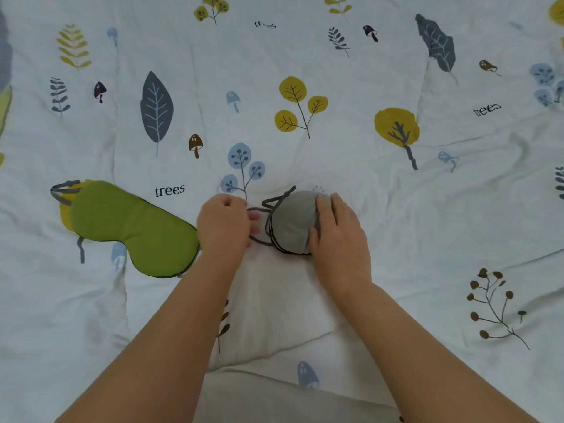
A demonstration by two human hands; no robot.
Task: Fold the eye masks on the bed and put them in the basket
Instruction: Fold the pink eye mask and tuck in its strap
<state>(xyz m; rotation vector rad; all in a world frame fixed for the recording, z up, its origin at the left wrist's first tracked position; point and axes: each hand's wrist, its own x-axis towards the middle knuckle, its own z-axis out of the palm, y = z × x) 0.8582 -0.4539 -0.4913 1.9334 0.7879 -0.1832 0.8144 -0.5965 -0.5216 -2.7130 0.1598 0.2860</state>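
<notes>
Head view looks down on a bed (396,209) covered in a leaf-and-mushroom print. A grey eye mask (291,222) lies folded in half near the middle, its dark straps (268,209) spilling out on its left side. The right hand (338,236) lies flat on the mask's right half, fingers spread and pressing it down rather than gripping. The left hand (224,224) is curled narrow just beside the straps, fingertips at the loops; whether it actually pinches one I cannot tell. A green eye mask (131,228) lies flat and unfolded to the left, touching the left wrist area, its strap bunched at the far end. No basket is in sight.

Likely step: tucking the straps into the folded grey mask. The fold could spring open if the right hand lifts before the straps are gathered. Loose loops may snag on fingers and drag the mask out of shape. The soft, wrinkled bedding gives little firm backing, so pressing may shift the mask sideways.
</notes>
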